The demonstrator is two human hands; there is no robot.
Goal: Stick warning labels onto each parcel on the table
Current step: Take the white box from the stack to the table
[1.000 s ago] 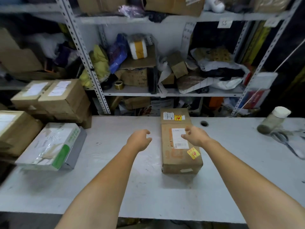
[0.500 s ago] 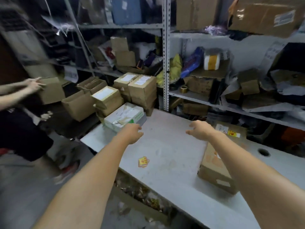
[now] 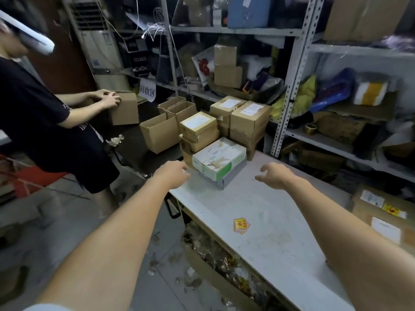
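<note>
A white and green parcel lies at the left end of the grey table. My left hand hovers just left of it, fingers loosely curled, holding nothing. My right hand hovers to its right with spread fingers, also empty. Behind the parcel stand stacked brown parcels with white address slips. A small pile of yellow and red warning labels lies on the table between my forearms. At the right edge lies a brown parcel that carries a yellow warning label.
Another person stands at the left, handling a cardboard box. Open empty cartons sit beyond the table's left end. Metal shelving full of boxes and bags runs behind the table. Scraps litter the floor under the table's front edge.
The view has swung left from the labelled brown parcel to the table's left end. Both hands moved away from that parcel and now flank the white and green one.
</note>
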